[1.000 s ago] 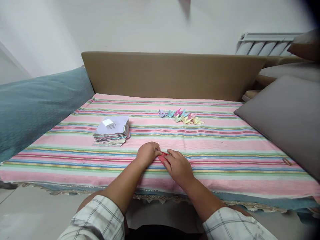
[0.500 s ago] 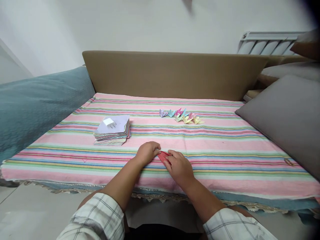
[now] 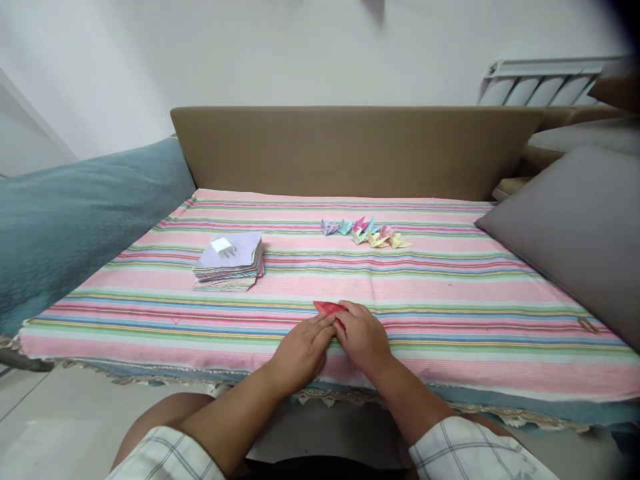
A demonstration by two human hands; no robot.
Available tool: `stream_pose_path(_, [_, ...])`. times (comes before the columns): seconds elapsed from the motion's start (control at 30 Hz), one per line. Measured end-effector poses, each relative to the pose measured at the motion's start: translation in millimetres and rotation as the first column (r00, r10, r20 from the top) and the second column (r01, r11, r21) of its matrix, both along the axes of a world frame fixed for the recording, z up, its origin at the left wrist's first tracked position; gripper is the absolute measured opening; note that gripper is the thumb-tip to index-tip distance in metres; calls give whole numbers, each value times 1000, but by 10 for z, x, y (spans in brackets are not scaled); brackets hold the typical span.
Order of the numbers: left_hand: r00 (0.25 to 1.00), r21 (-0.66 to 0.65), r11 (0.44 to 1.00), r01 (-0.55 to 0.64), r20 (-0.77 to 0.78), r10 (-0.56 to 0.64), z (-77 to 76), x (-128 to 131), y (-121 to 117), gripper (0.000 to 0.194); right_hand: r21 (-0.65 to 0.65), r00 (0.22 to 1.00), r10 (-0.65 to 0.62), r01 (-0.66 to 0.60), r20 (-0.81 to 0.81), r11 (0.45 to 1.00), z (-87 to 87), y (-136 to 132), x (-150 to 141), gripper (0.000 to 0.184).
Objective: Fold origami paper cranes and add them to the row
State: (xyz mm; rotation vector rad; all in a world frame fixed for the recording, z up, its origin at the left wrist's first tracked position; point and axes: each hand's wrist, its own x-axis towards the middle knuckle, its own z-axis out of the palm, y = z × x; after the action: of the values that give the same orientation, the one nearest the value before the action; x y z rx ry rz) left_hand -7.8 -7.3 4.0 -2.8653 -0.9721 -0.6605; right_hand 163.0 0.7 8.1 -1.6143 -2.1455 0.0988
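A piece of folded red paper (image 3: 328, 307) lies on the striped cloth near the front, its pointed tip showing beyond my fingers. My left hand (image 3: 305, 347) rests over its near side, fingers together and pressed on the paper. From the right, my right hand (image 3: 364, 333) grips the paper with thumb and fingers bent around it. The two hands touch at the fingertips and cover the paper's lower part. Beyond them stand several small folded paper cranes (image 3: 361, 233) in purple, blue, pink, green and yellow.
To the left, a stack of coloured paper sheets (image 3: 230, 270) carries a white plug adapter (image 3: 223, 247). A grey cushion (image 3: 575, 227) leans at the right, near a small brown ring-like object (image 3: 588, 325). The brown backrest (image 3: 350, 150) closes off the far side.
My left hand has moved from the paper's far left side to its near side, beside my right hand. The red paper's tip now shows. My right hand keeps its place.
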Motion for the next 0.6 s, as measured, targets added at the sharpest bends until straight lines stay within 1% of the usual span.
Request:
stream_pose_path(0.07, [999, 6, 999, -35, -18, 35, -75, -25, -1, 47, 10, 1000, 1, 0, -7, 1000, 3, -7, -2, 24])
stream_pose_path(0.13, [998, 5, 998, -55, -39, 55, -105, -51, 17, 47, 21, 1000, 1, -1, 0, 1000, 4, -11, -5, 22])
stream_pose_path(0.33, [995, -25, 998, -62, -84, 60, -114, -66, 30, 52, 48, 1000, 17, -16, -8, 999, -25, -4, 8, 20])
stream_pose_path(0.6, [989, -14, 996, -84, -123, 82, -147, -58, 11, 53, 71, 998, 48, -45, -41, 996, -35, 9, 19, 24])
